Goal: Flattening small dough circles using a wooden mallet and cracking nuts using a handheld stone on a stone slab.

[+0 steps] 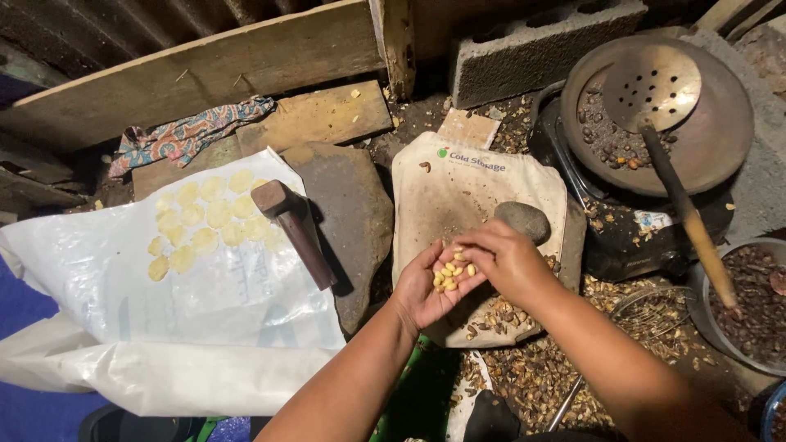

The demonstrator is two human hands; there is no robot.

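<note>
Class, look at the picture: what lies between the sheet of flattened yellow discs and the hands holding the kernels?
In the head view, a wooden mallet and a flat dark stone slab lie between the flattened yellow discs and the left hand cupping yellow kernels.

A single head-worn view looks steeply down from above the person's own forearms, close enough that the left hand [434,286] and right hand [508,258] sit just below the frame's centre. It faces forward over the ground toward a plank wall [205,65] and concrete block [540,41] along the top edge.
</note>
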